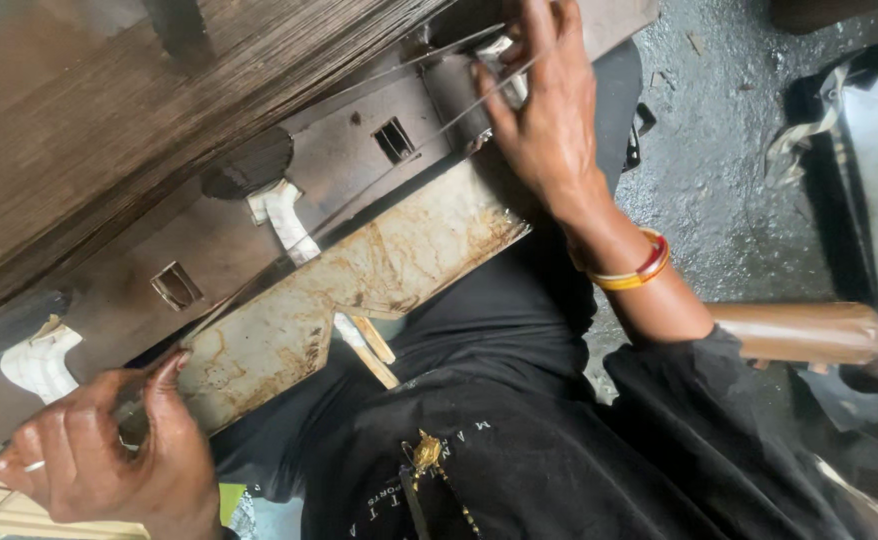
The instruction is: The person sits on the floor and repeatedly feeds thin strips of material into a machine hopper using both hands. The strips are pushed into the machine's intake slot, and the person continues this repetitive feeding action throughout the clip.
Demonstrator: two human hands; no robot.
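Two hands work a thick stack of thin metal laminations (109, 120) across the lap: right hand (544, 110) curled, pinching a thin sheet (439, 70), left hand (109, 455) gripping the rusty plate (359, 285) by its lower end

I see a tall stack of thin dark metal laminations (159, 110) resting across the lap, over black cloth (519, 400). A rust-stained cut sheet (359, 290) lies on top, spanning between my two grips. Wooden wedges (374, 350) sit beneath it. Right of the far grip, wet grey floor (719, 190) carries a wooden cylinder (809, 332).
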